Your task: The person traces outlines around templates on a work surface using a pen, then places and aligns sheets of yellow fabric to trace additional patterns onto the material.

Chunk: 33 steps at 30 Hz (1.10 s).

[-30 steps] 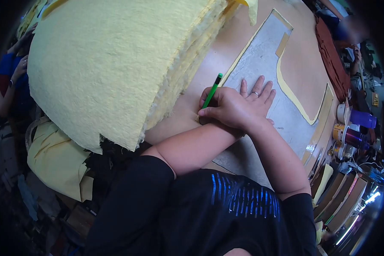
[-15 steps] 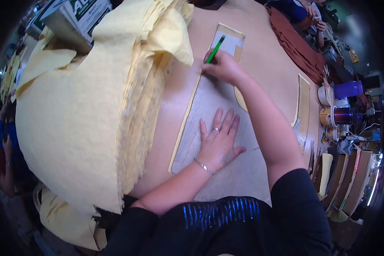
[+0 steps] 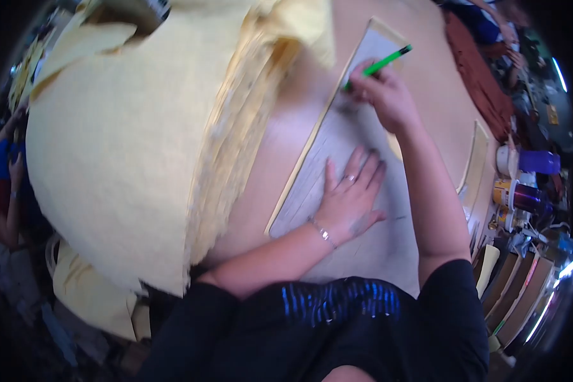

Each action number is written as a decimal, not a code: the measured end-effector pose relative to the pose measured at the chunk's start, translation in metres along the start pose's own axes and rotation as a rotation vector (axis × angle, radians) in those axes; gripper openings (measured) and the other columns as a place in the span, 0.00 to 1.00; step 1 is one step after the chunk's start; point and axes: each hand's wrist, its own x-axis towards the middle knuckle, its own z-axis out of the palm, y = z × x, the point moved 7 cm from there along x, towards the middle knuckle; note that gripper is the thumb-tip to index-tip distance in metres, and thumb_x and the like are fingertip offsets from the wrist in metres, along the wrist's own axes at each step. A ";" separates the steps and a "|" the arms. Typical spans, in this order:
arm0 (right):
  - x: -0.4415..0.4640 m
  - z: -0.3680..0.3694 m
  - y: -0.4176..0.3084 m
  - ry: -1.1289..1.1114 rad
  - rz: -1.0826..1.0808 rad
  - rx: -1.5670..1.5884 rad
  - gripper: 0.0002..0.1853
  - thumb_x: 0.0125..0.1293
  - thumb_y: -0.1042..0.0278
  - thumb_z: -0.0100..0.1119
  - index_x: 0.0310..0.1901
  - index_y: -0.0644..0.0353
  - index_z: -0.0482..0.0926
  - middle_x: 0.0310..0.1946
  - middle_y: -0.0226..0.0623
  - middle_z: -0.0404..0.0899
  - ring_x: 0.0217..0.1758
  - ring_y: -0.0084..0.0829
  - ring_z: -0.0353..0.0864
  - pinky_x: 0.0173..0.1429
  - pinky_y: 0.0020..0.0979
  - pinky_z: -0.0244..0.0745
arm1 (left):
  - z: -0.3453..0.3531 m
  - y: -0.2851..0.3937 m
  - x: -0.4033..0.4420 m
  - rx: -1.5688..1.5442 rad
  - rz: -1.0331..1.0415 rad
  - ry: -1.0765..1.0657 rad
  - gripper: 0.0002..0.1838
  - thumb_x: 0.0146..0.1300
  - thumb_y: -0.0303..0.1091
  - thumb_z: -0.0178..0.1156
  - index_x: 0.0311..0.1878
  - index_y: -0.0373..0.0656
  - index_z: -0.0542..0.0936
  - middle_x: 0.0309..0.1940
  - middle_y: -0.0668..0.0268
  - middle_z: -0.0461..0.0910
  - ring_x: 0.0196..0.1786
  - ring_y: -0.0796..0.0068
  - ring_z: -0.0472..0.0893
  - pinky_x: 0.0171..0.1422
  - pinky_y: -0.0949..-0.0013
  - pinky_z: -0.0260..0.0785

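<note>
My right hand (image 3: 385, 97) pinches a green pencil (image 3: 388, 60) with a dark end, its lower end at the left edge of a long grey sheet (image 3: 309, 188). A thin pale-yellow border shows along that sheet's edge. My left hand (image 3: 352, 200), wearing a ring and a bracelet, lies with spread fingers flat on the grey sheet, nearer my body. Whether the pencil tip touches the surface is too blurred to make out. To the left rises a thick stack of pale-yellow cloth-like sheets (image 3: 127, 146) with ragged edges.
Brown cloth (image 3: 481, 79) lies along the table's far right. Another pale-edged piece (image 3: 474, 156) sits at the right, near a purple cup (image 3: 538, 162) and a dark bottle (image 3: 530, 198). Brown boards (image 3: 522, 299) stand lower right. Other people's arms show at both sides.
My view has shifted, so the table scene sits farther right. The pencil now leans much more to the right in my right hand. My left hand stays flat on the grey sheet.
</note>
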 end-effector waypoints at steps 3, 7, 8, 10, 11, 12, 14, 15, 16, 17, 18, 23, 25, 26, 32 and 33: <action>-0.075 0.077 0.013 -0.324 0.031 -0.258 0.08 0.51 0.72 0.60 0.31 0.63 0.72 0.25 0.31 0.74 0.31 0.22 0.73 0.38 0.26 0.69 | 0.031 -0.009 0.008 -0.047 0.019 0.036 0.40 0.49 0.56 0.52 0.62 0.44 0.55 0.65 0.60 0.45 0.67 0.55 0.45 0.58 0.31 0.38; -0.116 0.124 0.015 -0.412 0.019 -0.691 0.12 0.47 0.64 0.63 0.31 0.58 0.73 0.24 0.39 0.77 0.32 0.33 0.77 0.41 0.32 0.67 | 0.031 -0.009 0.001 0.727 0.045 0.049 0.43 0.51 0.57 0.49 0.64 0.42 0.49 0.66 0.56 0.38 0.68 0.52 0.35 0.58 0.31 0.37; -0.116 0.128 0.013 -0.450 0.079 -0.664 0.12 0.48 0.62 0.64 0.31 0.56 0.74 0.24 0.37 0.77 0.32 0.33 0.76 0.45 0.34 0.64 | 0.020 -0.006 -0.001 0.172 0.123 0.071 0.43 0.51 0.57 0.49 0.64 0.41 0.48 0.66 0.56 0.37 0.68 0.53 0.33 0.58 0.31 0.36; -0.119 0.135 0.010 -0.500 0.125 -0.685 0.12 0.48 0.60 0.64 0.30 0.53 0.74 0.24 0.35 0.78 0.33 0.34 0.76 0.49 0.37 0.61 | 0.017 -0.005 -0.004 0.150 0.136 0.093 0.43 0.51 0.57 0.50 0.64 0.41 0.48 0.66 0.56 0.38 0.68 0.53 0.33 0.59 0.31 0.34; -0.121 0.137 0.008 -0.513 0.112 -0.732 0.11 0.47 0.60 0.64 0.30 0.53 0.74 0.24 0.35 0.78 0.34 0.35 0.76 0.49 0.37 0.61 | 0.016 -0.004 -0.005 0.140 0.144 0.106 0.44 0.51 0.57 0.50 0.64 0.41 0.49 0.66 0.56 0.38 0.68 0.53 0.32 0.59 0.31 0.33; -0.122 0.140 0.008 -0.524 0.100 -0.777 0.11 0.47 0.59 0.64 0.30 0.53 0.75 0.24 0.36 0.78 0.34 0.35 0.77 0.50 0.38 0.61 | 0.016 -0.005 -0.005 0.113 0.141 0.096 0.43 0.51 0.57 0.50 0.64 0.41 0.49 0.66 0.56 0.38 0.68 0.53 0.32 0.59 0.31 0.32; -0.123 0.142 0.009 -0.531 0.100 -0.771 0.11 0.47 0.59 0.63 0.30 0.53 0.75 0.24 0.36 0.78 0.35 0.36 0.77 0.49 0.37 0.62 | 0.017 -0.005 -0.005 0.057 0.139 0.076 0.43 0.51 0.57 0.50 0.64 0.41 0.49 0.66 0.56 0.38 0.68 0.53 0.32 0.59 0.32 0.30; -0.124 0.143 0.010 -0.534 0.101 -0.766 0.11 0.47 0.60 0.63 0.29 0.53 0.75 0.24 0.36 0.78 0.35 0.37 0.77 0.49 0.37 0.62 | 0.017 -0.005 -0.005 0.051 0.136 0.072 0.43 0.51 0.57 0.50 0.64 0.41 0.49 0.66 0.56 0.38 0.68 0.53 0.33 0.59 0.32 0.30; -0.124 0.144 0.012 -0.547 0.110 -0.745 0.11 0.48 0.59 0.63 0.29 0.53 0.74 0.23 0.36 0.78 0.34 0.37 0.77 0.48 0.36 0.62 | 0.017 -0.005 -0.005 0.046 0.133 0.067 0.43 0.51 0.57 0.50 0.64 0.41 0.49 0.66 0.56 0.38 0.68 0.53 0.33 0.59 0.32 0.30; -0.123 0.145 0.014 -0.559 0.120 -0.722 0.11 0.48 0.59 0.63 0.29 0.54 0.74 0.23 0.37 0.78 0.34 0.37 0.77 0.48 0.36 0.62 | 0.017 -0.005 -0.005 0.041 0.131 0.060 0.43 0.51 0.57 0.50 0.64 0.41 0.49 0.66 0.56 0.39 0.68 0.53 0.33 0.59 0.32 0.30; -0.122 0.146 0.017 -0.570 0.130 -0.699 0.11 0.48 0.59 0.63 0.29 0.54 0.74 0.23 0.37 0.78 0.33 0.37 0.77 0.48 0.36 0.63 | 0.016 -0.005 -0.005 0.040 0.132 0.061 0.43 0.51 0.57 0.50 0.64 0.41 0.49 0.66 0.56 0.39 0.68 0.53 0.33 0.59 0.32 0.30; -0.115 0.134 0.015 -0.479 0.038 -0.746 0.10 0.49 0.65 0.62 0.30 0.58 0.73 0.22 0.36 0.76 0.28 0.31 0.76 0.41 0.31 0.66 | 0.020 -0.006 -0.002 0.119 0.132 0.129 0.42 0.51 0.55 0.50 0.64 0.41 0.50 0.66 0.55 0.41 0.68 0.52 0.34 0.61 0.34 0.29; -0.099 0.110 0.007 -0.343 -0.003 -0.730 0.08 0.50 0.69 0.61 0.30 0.60 0.72 0.22 0.35 0.75 0.28 0.26 0.75 0.38 0.28 0.68 | 0.030 -0.011 0.005 -0.036 0.095 0.141 0.40 0.52 0.53 0.49 0.64 0.41 0.50 0.65 0.54 0.44 0.68 0.53 0.35 0.62 0.35 0.29; -0.084 0.091 0.010 -0.265 -0.011 -0.643 0.07 0.51 0.72 0.60 0.30 0.61 0.71 0.23 0.33 0.75 0.29 0.24 0.74 0.36 0.26 0.68 | 0.032 -0.010 0.007 -0.117 0.084 0.144 0.39 0.53 0.52 0.49 0.64 0.41 0.50 0.65 0.54 0.45 0.68 0.53 0.36 0.62 0.36 0.29; 0.030 -0.026 0.005 0.194 -0.156 -0.573 0.07 0.52 0.74 0.59 0.32 0.63 0.71 0.23 0.32 0.74 0.25 0.21 0.72 0.29 0.24 0.68 | 0.002 0.004 0.002 0.059 0.001 -0.026 0.41 0.47 0.54 0.57 0.62 0.43 0.56 0.64 0.60 0.45 0.68 0.57 0.41 0.57 0.32 0.40; 0.047 -0.041 -0.004 0.265 -0.217 -0.605 0.07 0.52 0.74 0.59 0.32 0.63 0.71 0.23 0.33 0.74 0.23 0.21 0.72 0.28 0.24 0.68 | 0.002 0.005 0.002 0.069 0.004 -0.031 0.41 0.47 0.53 0.57 0.62 0.43 0.56 0.64 0.60 0.45 0.67 0.56 0.41 0.57 0.32 0.40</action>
